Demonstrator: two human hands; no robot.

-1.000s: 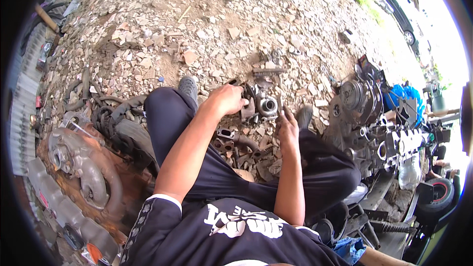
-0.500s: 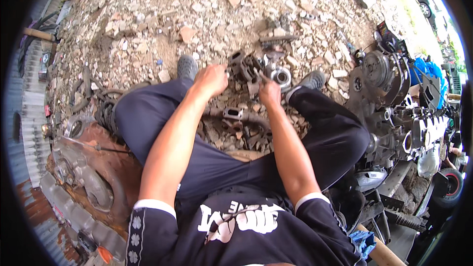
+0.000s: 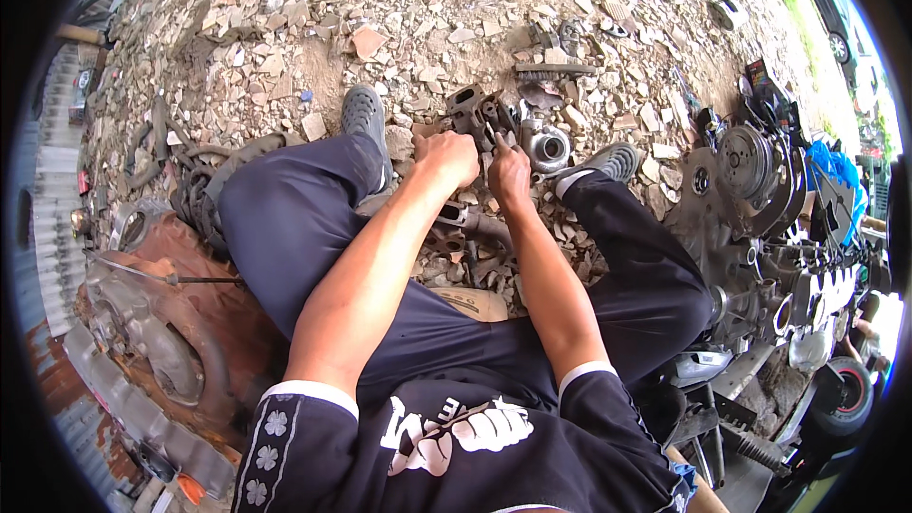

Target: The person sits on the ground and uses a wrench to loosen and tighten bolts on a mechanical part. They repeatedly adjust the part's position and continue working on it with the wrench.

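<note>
A rusty manifold [image 3: 486, 228] lies on the rubble [image 3: 418, 24] between the legs [image 3: 437, 318]. Beyond it, the left hand [image 3: 446, 158] is curled, knuckles up, at the turbo's [image 3: 503, 115] near side; its grip is hidden. The right hand [image 3: 510, 174], beside it, reaches the turbo with bent fingers; whether they grasp it, I cannot tell. The turbo is between the shoes [image 3: 364, 119]. A brush [image 3: 554, 70] lies farther off.

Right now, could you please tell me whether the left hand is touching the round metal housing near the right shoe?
Apart: the head view shows the left hand left of the round metal housing, with the right hand between them.
</note>
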